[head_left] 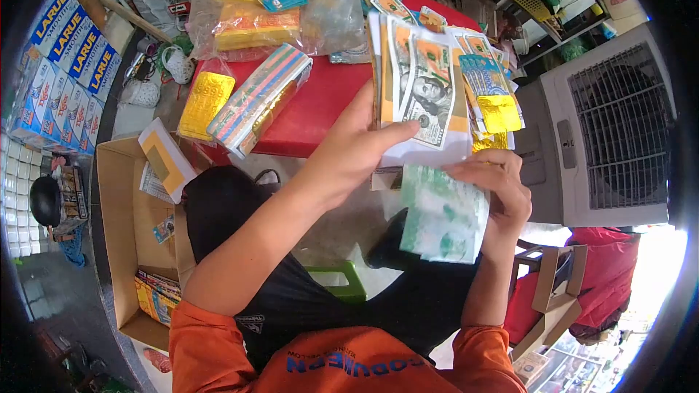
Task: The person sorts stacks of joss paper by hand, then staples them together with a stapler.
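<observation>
My left hand [357,135] grips a stack of white and yellow paper [455,120], its thumb pressed over the top. Dollar-style paper notes [426,94] lie on that stack. Just below, my right hand [504,183] pinches a fan of green paper notes [444,215], which hangs under the stack's lower edge. Blue paper notes [482,73] and gold foil paper [501,113] rest just right of the stack. On the red table [302,116] are a striped bundle of paper [261,98] and a gold embossed packet [206,105].
A clear plastic bag [328,11] with gold paper bundles sits at the table's back. To the left stands an open cardboard box [120,247] holding papers, with stacked beer cartons [69,36] farther back. An air cooler [611,131] stands on the right; a green stool [338,276] is below.
</observation>
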The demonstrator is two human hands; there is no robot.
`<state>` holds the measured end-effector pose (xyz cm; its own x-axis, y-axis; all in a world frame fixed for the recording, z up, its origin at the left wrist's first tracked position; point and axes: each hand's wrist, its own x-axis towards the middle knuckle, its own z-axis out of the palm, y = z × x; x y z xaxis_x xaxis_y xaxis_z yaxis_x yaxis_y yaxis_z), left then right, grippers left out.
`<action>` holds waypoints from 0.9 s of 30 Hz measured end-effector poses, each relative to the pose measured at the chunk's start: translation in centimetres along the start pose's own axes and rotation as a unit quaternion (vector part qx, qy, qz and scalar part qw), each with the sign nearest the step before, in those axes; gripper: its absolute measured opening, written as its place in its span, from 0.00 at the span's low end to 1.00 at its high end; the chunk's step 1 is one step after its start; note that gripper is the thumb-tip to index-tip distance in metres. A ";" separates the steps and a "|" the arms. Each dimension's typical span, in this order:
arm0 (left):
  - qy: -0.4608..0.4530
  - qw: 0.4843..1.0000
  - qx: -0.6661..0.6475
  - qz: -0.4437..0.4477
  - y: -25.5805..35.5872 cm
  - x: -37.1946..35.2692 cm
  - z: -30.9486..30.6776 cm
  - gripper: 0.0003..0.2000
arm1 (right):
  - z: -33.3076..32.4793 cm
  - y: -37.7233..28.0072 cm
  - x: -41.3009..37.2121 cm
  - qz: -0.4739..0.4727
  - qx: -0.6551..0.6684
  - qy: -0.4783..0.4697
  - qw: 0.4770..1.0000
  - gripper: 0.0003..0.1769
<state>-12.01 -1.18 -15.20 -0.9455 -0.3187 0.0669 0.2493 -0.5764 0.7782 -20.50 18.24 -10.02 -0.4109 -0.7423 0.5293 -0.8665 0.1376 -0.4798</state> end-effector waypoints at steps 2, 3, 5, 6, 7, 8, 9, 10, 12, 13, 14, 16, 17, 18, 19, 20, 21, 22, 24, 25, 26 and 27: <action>-0.005 1.000 0.017 0.010 0.3 -0.3 0.5 0.31 | 0.1 0.9 -0.7 0.016 -0.007 -0.006 1.000 0.19; -0.007 0.999 0.033 0.020 0.4 -0.4 0.7 0.32 | 0.3 1.2 -1.0 0.098 0.081 0.013 0.992 0.21; -0.016 0.999 0.044 0.023 0.2 -0.5 0.7 0.33 | 0.0 1.9 -1.2 0.175 0.136 0.001 0.975 0.26; -0.023 0.998 0.054 0.028 0.2 -0.6 0.7 0.35 | 0.3 2.3 -1.1 0.160 0.090 0.008 0.983 0.21; -0.037 0.997 0.062 0.034 0.2 -0.7 0.7 0.35 | 0.3 2.0 -1.3 0.212 0.133 0.011 0.968 0.19; -0.038 0.997 0.062 0.033 0.1 -0.7 0.8 0.35 | 0.5 1.5 -1.1 0.262 0.176 0.014 0.949 0.17; -0.033 0.998 0.042 0.039 0.0 -0.7 0.9 0.30 | 0.7 1.4 -1.0 0.262 0.176 0.014 0.949 0.17; -0.029 0.998 0.022 0.045 0.0 -0.6 1.0 0.26 | 0.9 1.6 -0.8 0.242 0.205 0.019 0.948 0.16; -0.027 1.000 0.008 0.007 0.1 -0.6 0.8 0.25 | 1.0 1.6 -0.7 0.221 0.234 0.026 0.946 0.14; -0.024 0.999 -0.005 -0.030 0.2 -0.5 0.7 0.24 | 0.9 1.5 -0.6 0.233 0.245 0.026 0.941 0.14; -0.026 0.999 -0.005 -0.031 0.4 -0.6 0.9 0.24 | 0.9 1.4 -0.5 0.244 0.256 0.026 0.935 0.14; -0.025 0.996 -0.071 -0.038 0.9 -0.7 1.5 0.22 | 1.0 1.6 -0.6 0.241 0.258 0.030 0.935 0.14; -0.027 0.996 -0.070 -0.041 0.8 -0.7 1.4 0.22 | 1.0 1.6 -0.6 0.238 0.259 0.032 0.935 0.14; -0.032 0.993 -0.080 -0.075 0.7 -0.7 1.1 0.22 | 0.9 1.6 -0.6 0.240 0.259 0.035 0.935 0.14; -0.036 0.989 -0.091 -0.108 0.6 -0.6 0.8 0.22 | 0.8 1.6 -0.6 0.247 0.257 0.024 0.934 0.14; -0.037 0.989 -0.089 -0.110 0.4 -0.6 0.6 0.22 | 0.6 1.6 -0.6 0.253 0.255 0.013 0.933 0.14; -0.019 0.990 -0.074 -0.121 0.1 -0.5 0.3 0.23 | 0.6 1.6 -0.6 0.254 0.256 0.015 0.933 0.14; -0.001 0.990 -0.059 -0.132 -0.1 -0.5 0.3 0.24 | 0.6 1.7 -0.6 0.237 0.250 0.015 0.939 0.14; -0.013 0.989 -0.087 -0.121 -0.3 -0.4 0.4 0.24 | 0.5 1.7 -0.6 0.222 0.245 0.016 0.944 0.13; -0.023 0.987 -0.117 -0.110 -0.4 -0.5 0.6 0.25 | 0.5 1.4 -0.5 0.225 0.248 0.017 0.942 0.12; -0.024 0.987 -0.116 -0.111 -0.5 -0.5 0.7 0.25 | 0.4 1.3 -0.5 0.228 0.252 0.019 0.940 0.11; -0.023 0.988 -0.106 -0.107 -0.5 -0.5 0.9 0.25 | 0.4 1.5 -0.6 0.228 0.252 0.021 0.940 0.11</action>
<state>-11.82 -0.01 -15.09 -0.9886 -0.1406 -0.0538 0.0756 -0.7730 0.6299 -21.43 18.61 -11.29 -0.7270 -0.6540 0.2091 -0.3565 0.0993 -0.9290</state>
